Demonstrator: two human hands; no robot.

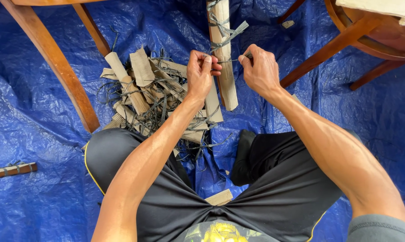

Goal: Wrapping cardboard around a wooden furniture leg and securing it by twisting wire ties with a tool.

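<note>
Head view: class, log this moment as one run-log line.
left hand: pinches strap | right hand: pinches strap | strap: wraps cardboard strip | scrap pile: on tarp

A crinkled bright blue tarp (41, 134) fills the frame. At upper centre, tan cardboard strips (142, 83) lie tangled with grey-green straps (160, 114); reddish-brown wooden chair legs (54, 62) stand upper left. Black shorts (274, 197) with yellow piping sit at the bottom.
</note>
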